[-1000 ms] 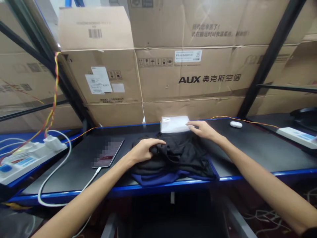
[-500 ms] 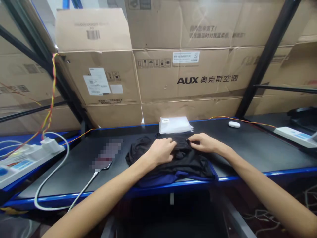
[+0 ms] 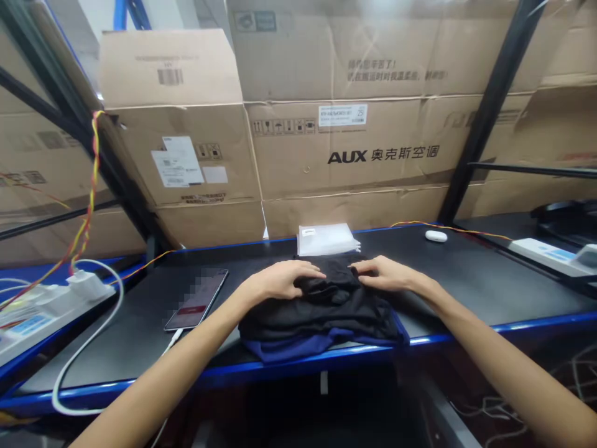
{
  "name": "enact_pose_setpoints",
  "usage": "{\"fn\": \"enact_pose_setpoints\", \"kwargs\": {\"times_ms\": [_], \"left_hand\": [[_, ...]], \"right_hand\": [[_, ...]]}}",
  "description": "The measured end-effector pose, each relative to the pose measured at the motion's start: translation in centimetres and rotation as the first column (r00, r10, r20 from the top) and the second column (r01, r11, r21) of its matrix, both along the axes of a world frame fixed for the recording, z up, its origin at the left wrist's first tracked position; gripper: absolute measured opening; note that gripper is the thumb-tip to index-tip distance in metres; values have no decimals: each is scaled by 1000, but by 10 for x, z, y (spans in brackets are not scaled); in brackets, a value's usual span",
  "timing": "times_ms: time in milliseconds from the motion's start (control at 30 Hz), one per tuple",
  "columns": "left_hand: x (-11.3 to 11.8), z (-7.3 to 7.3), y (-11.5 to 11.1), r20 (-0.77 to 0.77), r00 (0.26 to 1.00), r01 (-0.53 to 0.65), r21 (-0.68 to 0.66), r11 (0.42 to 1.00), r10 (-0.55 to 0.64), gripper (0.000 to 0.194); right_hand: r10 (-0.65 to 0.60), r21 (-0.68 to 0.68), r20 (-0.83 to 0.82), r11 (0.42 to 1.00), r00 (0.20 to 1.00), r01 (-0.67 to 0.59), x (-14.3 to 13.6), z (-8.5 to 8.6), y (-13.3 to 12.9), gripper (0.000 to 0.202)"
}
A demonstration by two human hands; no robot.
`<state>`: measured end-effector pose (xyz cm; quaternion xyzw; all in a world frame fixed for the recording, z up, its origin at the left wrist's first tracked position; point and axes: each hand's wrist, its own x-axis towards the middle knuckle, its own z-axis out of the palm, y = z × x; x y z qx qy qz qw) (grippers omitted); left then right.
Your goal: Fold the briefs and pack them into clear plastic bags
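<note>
A bunched black garment (image 3: 321, 311) lies on the desk at the near edge, with dark blue cloth (image 3: 298, 345) showing below its front. Its exact kind cannot be made out. My left hand (image 3: 280, 280) grips its upper left side, fingers bent over the cloth and thumb lower down. On the upper right, my right hand (image 3: 385, 274) has the fabric between fingers and thumb. Loose folds bulge up between both hands. Just behind the garment rests a translucent white plastic packet (image 3: 326, 239), touched by neither hand.
A phone (image 3: 198, 302) with a white charging cable (image 3: 60, 379) lies left. Power strips stand at the left (image 3: 46, 311) and right (image 3: 545, 254). A small white case (image 3: 436, 236) sits back right. Large cardboard boxes (image 3: 289, 162) wall off the rear behind black shelf posts (image 3: 489, 106).
My left hand has moved left across the garment, its fingers straighter than before. The garment looks flatter and squarer at the left. My right hand stays at the upper right.
</note>
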<state>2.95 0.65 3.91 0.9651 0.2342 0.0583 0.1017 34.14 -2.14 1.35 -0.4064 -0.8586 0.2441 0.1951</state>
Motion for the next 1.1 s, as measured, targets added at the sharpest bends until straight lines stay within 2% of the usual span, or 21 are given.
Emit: {"fn": "enact_pose_setpoints", "kwargs": {"times_ms": [100,167,267,400,467,567,633,733,867,933,1000,1100], "left_hand": [[7,-7,2,26,1000,-12,61,998,11,53],[12,-4,-2,13,999,-52,128,990,51,43],[23,7,-14,47,984,-176,224,959,170,28],[51,19,-34,223,922,-372,288,882,316,19],[70,16,-42,216,925,-368,309,877,312,24],[93,2,-49,67,948,-316,312,896,311,27],[101,-8,-51,-27,951,-290,276,917,309,30],[99,-14,-53,-9,961,-268,223,937,277,36],[91,-13,-54,139,951,-296,167,940,275,59],[90,-16,-53,186,938,-322,167,932,291,53],[90,-20,-50,222,932,-326,169,930,286,37],[88,-24,-45,299,905,-354,130,926,304,24]], "right_hand": [[89,-29,11,996,996,-89,3,-3,-1,39],[62,-33,23,998,998,-61,5,-6,-1,39],[-17,-5,16,1000,1000,17,7,-11,2,40],[-205,97,-88,972,975,214,11,-9,6,39],[-276,154,-154,942,949,299,13,-7,7,39],[-310,206,-233,911,922,358,14,-6,7,38],[-318,213,-265,902,910,377,13,-7,4,37],[-331,201,-265,900,906,388,11,-10,-4,38],[-325,156,-142,925,935,345,10,-15,-17,42],[-292,123,-78,946,953,299,11,-18,-23,42],[-271,103,-45,956,961,275,11,-21,-27,43],[-293,83,-36,952,956,295,10,-24,-31,47]]}}
